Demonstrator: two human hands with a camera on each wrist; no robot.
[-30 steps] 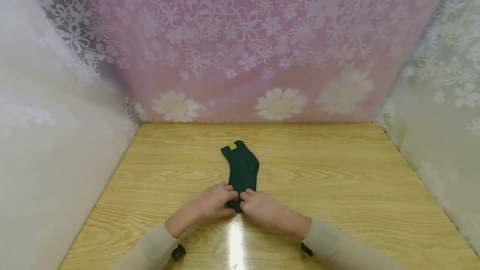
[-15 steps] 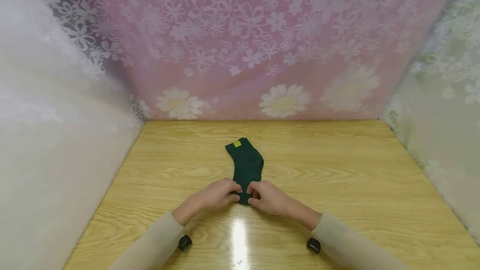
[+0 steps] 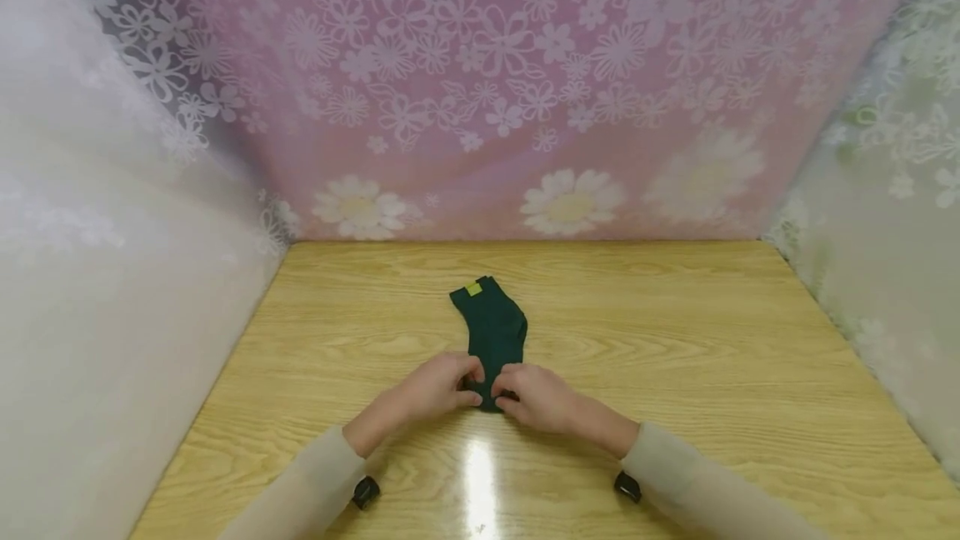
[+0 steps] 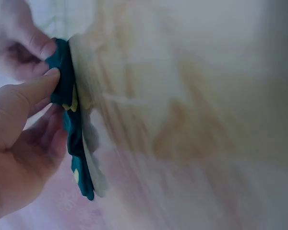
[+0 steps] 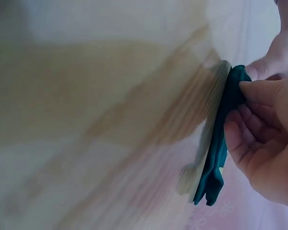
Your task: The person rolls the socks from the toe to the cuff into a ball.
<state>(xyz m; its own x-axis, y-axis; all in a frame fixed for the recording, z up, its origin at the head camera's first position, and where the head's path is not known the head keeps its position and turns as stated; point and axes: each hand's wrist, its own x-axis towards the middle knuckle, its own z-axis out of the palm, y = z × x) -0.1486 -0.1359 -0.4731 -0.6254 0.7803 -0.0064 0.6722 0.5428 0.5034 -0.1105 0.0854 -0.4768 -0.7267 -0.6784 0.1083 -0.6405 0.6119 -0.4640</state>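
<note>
A dark green sock [image 3: 495,323] lies flat on the table, its cuff with a yellow label [image 3: 474,289] pointing away from me. At the near end, my left hand [image 3: 433,386] pinches the left edge between thumb and curled fingers. Opposite it, my right hand [image 3: 542,398] pinches the right edge the same way. Seen side-on in the left wrist view, the sock [image 4: 64,81] is slightly bunched under the thumb. In the right wrist view the sock [image 5: 216,148] appears as a thin layered strip at the fingertips. The fingers cover parts of the near end.
The wooden table [image 3: 675,340] is bounded by a pink floral cloth [image 3: 480,107] at the back and pale cloths [image 3: 135,273] at both sides. A dark wrist device [image 3: 366,492] shows under the left sleeve, another [image 3: 627,486] under the right. Light glares off the near tabletop.
Both hands have moved slightly away from me along the near end of the sock, and their thumbs and fingers are spread a little wider. The head view has shifted slightly.
</note>
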